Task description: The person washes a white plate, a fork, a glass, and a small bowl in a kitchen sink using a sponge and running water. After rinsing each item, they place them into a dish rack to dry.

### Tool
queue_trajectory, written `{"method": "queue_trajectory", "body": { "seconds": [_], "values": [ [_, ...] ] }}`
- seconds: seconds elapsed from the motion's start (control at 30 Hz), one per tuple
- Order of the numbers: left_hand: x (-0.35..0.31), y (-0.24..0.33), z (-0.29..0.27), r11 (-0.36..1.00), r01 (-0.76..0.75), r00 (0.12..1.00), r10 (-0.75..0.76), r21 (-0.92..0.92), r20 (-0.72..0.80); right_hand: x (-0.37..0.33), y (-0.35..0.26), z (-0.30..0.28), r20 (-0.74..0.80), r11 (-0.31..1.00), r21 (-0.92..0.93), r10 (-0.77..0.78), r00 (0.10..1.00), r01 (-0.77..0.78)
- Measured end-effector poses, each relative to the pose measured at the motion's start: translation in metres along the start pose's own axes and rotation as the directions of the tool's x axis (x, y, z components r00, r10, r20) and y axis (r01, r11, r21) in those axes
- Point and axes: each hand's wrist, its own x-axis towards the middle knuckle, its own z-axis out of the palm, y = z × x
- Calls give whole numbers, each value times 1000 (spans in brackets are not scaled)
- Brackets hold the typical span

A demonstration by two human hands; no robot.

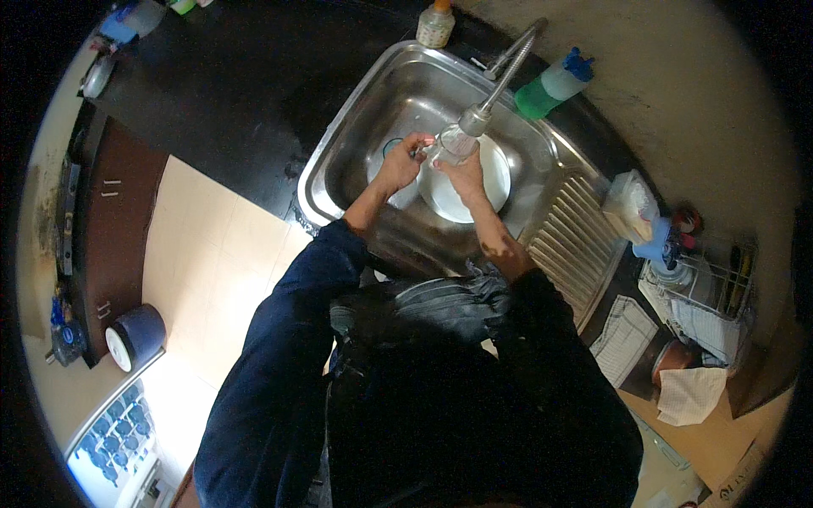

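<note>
In the steel sink [345, 114] a clear glass [457, 144] is held just under the tap head [475, 120]. My right hand [466, 178] is closed round its near right side. My left hand [401, 162] has its fingers bent and pinched at the glass's left edge; the exact grip there is too small to make out. Below both hands a white round plate [483, 190] lies on the sink floor. A small round thing with a teal rim [391, 147] is partly hidden behind my left hand.
A ribbed drainboard [572, 222] adjoins the sink at right. Behind the sink stand a bottle with an orange top [435, 27] and a green-and-clear bottle [550, 86]. Farther right are a plastic tub [628, 207], a wire rack [720, 288] and a folded cloth [623, 339].
</note>
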Motion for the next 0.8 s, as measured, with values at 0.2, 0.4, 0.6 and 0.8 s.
{"method": "queue_trajectory", "body": {
  "seconds": [0.2,0.4,0.6,0.8],
  "values": [
    [-4,-4,5,989,70,996,-77,-132,-50,-2,1,-2,-3,999,-15,52,999,-52],
    [-12,24,-19,947,279,960,-272,-159,66,-4,-12,-13,323,904,144,341,883,-402],
    [-24,34,-1,624,620,763,-622,-475,178,-43,-34,-9,653,385,302,583,483,-872],
    [-13,-11,23,870,428,898,-440,-243,5,-28,-4,-2,516,295,523,638,572,-800]
  ]
}}
